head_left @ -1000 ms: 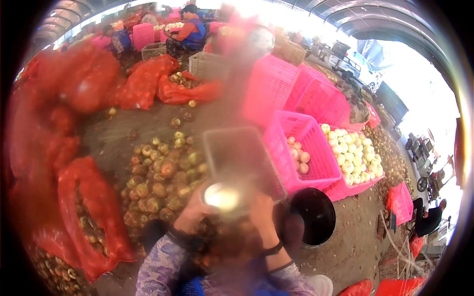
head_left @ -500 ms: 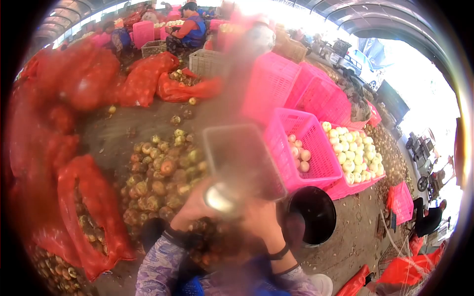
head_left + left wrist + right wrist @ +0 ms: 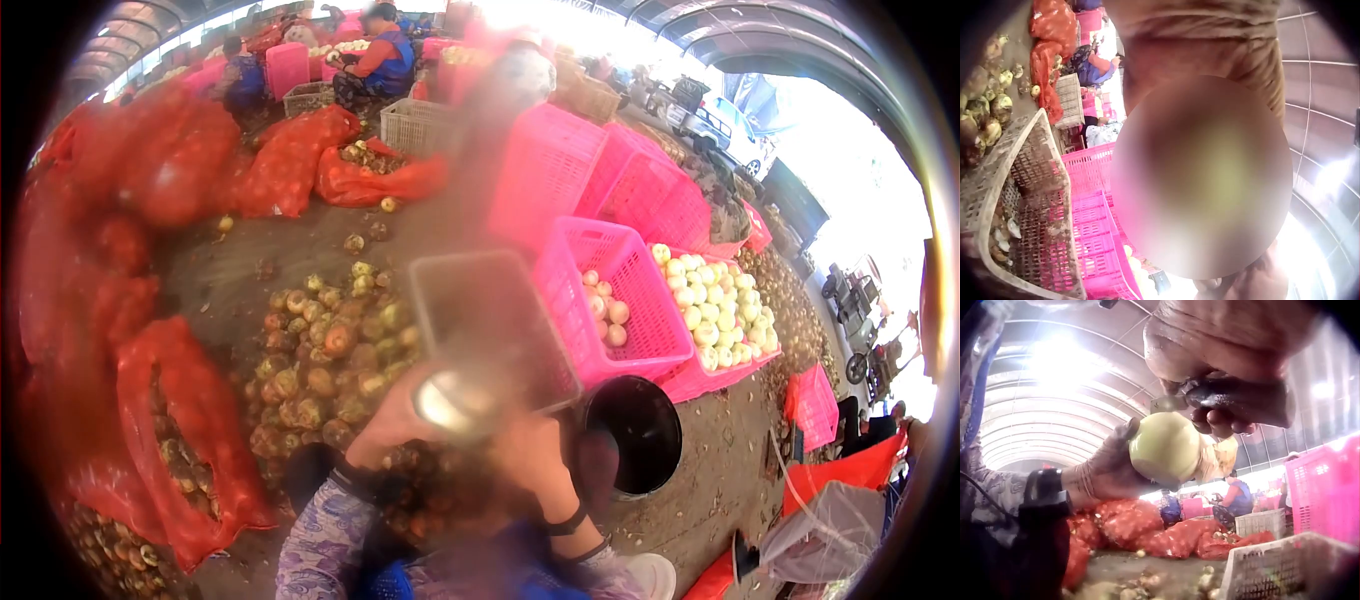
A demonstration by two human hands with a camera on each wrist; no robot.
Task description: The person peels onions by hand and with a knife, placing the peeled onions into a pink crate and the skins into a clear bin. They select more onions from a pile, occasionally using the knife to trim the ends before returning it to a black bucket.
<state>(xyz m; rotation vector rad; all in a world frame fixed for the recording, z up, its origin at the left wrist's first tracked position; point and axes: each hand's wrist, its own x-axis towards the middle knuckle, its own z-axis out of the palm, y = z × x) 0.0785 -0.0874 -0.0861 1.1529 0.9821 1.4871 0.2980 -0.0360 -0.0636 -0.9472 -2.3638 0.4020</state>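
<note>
In the right wrist view, my left hand (image 3: 1110, 464) holds a pale, peeled onion (image 3: 1165, 449) from below and behind. Loose papery skin (image 3: 1217, 459) hangs off the onion's far side. My right hand (image 3: 1229, 344) curls round the dark handle of a small knife (image 3: 1235, 400), its short blade right at the top of the onion. In the head view, a bright blurred patch covers much of the onion, with my left hand (image 3: 392, 425) and right hand (image 3: 532, 455) on either side. A blurred round patch hides the work in the left wrist view.
Ahead stands a grey crate (image 3: 418, 300), with unpeeled onions (image 3: 320, 360) heaped to its left. Pink crates (image 3: 650, 300), one full of peeled onions (image 3: 715, 310), stand to the right near a black bucket (image 3: 665, 440). Red net bags (image 3: 190, 430) lie left.
My right hand shifts slightly beside the onion, which my left hand keeps holding. At the lower right, red and whitish sacks have moved into view beside another person's foot.
</note>
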